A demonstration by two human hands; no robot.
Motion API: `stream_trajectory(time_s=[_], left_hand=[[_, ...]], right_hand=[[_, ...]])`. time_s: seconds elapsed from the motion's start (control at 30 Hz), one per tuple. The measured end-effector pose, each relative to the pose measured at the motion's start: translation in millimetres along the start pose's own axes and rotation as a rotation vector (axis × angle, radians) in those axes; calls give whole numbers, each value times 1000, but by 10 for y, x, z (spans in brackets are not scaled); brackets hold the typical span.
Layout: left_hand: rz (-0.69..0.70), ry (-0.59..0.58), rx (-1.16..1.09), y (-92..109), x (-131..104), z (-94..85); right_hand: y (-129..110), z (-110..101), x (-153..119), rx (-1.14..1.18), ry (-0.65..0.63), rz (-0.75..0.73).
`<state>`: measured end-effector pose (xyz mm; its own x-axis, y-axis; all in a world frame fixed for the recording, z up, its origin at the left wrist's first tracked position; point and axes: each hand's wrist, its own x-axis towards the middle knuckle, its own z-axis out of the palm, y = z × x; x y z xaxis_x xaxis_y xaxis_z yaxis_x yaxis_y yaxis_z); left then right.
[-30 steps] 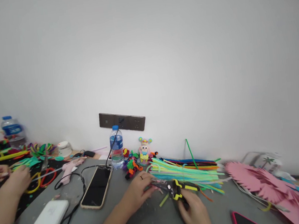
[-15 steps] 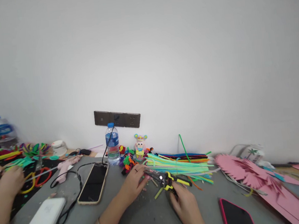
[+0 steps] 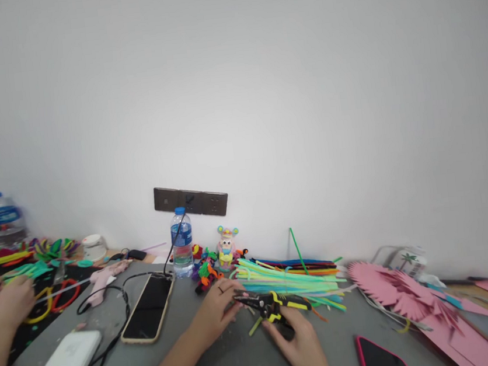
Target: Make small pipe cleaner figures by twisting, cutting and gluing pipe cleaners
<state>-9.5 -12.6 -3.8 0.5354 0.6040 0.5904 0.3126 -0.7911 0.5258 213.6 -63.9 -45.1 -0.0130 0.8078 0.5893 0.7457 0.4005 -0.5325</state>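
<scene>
Two working hands, near middle of the grey table (image 3: 229, 361); right hand (image 3: 304, 340) closed round the handles of one pair of black-and-yellow pliers (image 3: 264, 304); left hand (image 3: 218, 306) with fingers bent in at the plier tips; whether it pinches a small piece there, cannot tell; hands apart, the tool bridging them. Pliers point left, on the near side of a bundle of pipe cleaners (image 3: 290, 280); whether their jaws are parted, too small to tell.

Step in hand looks like fine gripping or snipping at the tips; next move would seem to call for a steady left hand, fingertips kept off the blades, and a measured squeeze from the right.

Counts: one short yellow-green piece (image 3: 255, 326), just near of the pliers; one figurine (image 3: 226, 249), far side, upright; two water bottles, one beside the figurine (image 3: 182, 243), one far left (image 3: 3, 216); two phones, one left (image 3: 150, 305), one near right (image 3: 381, 361); one pink glue gun (image 3: 101, 281), left; bundle strands too many to count; at far left, two hands of a co-worker (image 3: 17, 303), well apart from these.
</scene>
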Motion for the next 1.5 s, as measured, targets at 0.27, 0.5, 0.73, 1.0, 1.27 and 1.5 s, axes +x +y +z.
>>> stream_trajectory(time_s=[0.27, 0.5, 0.73, 1.0, 1.27, 1.5], left_hand=[[-33, 2, 11, -9, 3, 28], [-69, 16, 78, -72, -13, 84], [-81, 77, 114, -88, 0, 93], [-18, 101, 94, -138, -20, 128], [-14, 81, 106, -102, -36, 99], [-70, 43, 103, -55, -5, 57]], right_hand=[[40, 3, 0, 82, -51, 58], [2, 3, -3, 30, -146, 30], [-69, -10, -22, -3, -187, -31], [-72, -1, -41, 28, -168, -34], [-82, 9, -42, 17, -109, -39], [-70, -5, -15, 29, -131, -54]])
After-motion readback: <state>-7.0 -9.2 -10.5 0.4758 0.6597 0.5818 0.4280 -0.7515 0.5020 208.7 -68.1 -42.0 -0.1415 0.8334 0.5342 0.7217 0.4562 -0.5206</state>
